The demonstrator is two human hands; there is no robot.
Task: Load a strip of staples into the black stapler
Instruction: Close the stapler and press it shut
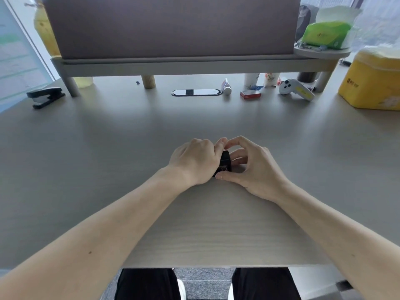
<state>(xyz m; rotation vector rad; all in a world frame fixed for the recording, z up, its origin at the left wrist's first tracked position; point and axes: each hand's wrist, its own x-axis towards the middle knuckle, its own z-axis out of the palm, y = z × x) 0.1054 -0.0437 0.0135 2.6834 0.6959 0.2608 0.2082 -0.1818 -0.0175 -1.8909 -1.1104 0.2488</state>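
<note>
Both forearms are bracing on the desk (129, 131) for stability. Left hand (193, 162) is clamping the black stapler (225, 162) steady; right hand (251, 164) is pinching its end, fingertips meeting above. Staple strip hidden.

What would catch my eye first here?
Two bare hands, left and right, cupped around a small black stapler mid-desk. Far right stands a bright yellow tub; a second black stapler-like tool lies far left.
</note>
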